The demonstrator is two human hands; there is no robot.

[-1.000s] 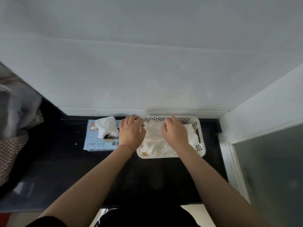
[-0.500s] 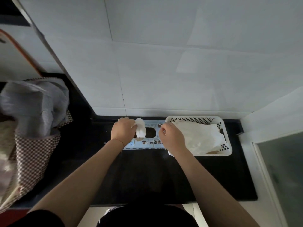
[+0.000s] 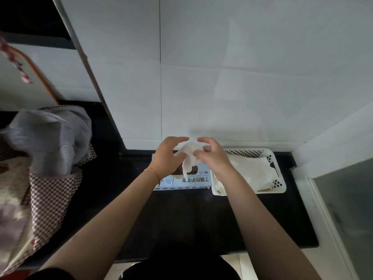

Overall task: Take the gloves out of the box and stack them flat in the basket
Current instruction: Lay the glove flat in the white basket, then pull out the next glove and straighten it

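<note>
A light blue glove box (image 3: 187,182) lies flat on the black counter against the wall, its oval opening partly hidden by my hands. Above it hangs a crumpled white glove (image 3: 188,157), raised clear of the opening. My left hand (image 3: 168,157) grips the glove's left side and my right hand (image 3: 212,156) pinches its right side. Right of the box stands a white perforated basket (image 3: 279,184) holding a flat pile of white gloves (image 3: 252,171).
The black counter (image 3: 181,219) ends at a white tiled wall behind and a white frame with frosted glass (image 3: 343,199) on the right. On the left stands a checked fabric bag (image 3: 50,195) with grey cloth stuffed in it.
Both hands left the basket and went to the box. The left hand pulled a glove up out of the opening, and the right hand has now joined it on the glove.
</note>
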